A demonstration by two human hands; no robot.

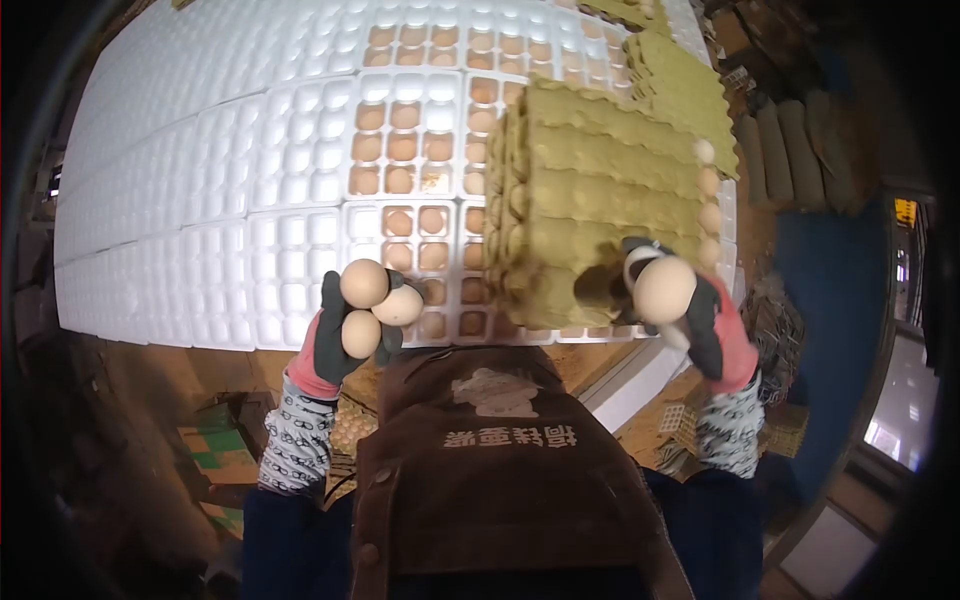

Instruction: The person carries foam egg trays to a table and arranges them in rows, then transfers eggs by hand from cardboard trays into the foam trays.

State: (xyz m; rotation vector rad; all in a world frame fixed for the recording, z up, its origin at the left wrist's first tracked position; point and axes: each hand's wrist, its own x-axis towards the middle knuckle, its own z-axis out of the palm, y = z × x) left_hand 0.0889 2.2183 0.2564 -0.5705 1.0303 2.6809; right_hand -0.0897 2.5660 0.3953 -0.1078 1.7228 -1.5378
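My left hand (pixel 345 325), in a dark glove with a pink cuff, is curled around three brown eggs (pixel 365 284) over the near edge of the white foam trays (pixel 297 285). Just right of it, brown eggs (pixel 432 256) sit in tray compartments. At the right, my right hand (pixel 690 315), gloved alike and slightly blurred, grips eggs (pixel 664 290) above the near right corner of a stack of yellow-green egg cartons (pixel 610 190). One egg hides part of whatever else lies in that hand.
More yellow-green cartons (pixel 685 95) lie at the back right. Several eggs (pixel 710 215) line the stack's right side. Below the table's edge are a green box (pixel 215 445) at left and a wire heap (pixel 775 340) at right. Rolled sacks (pixel 800 155) stand beyond the table.
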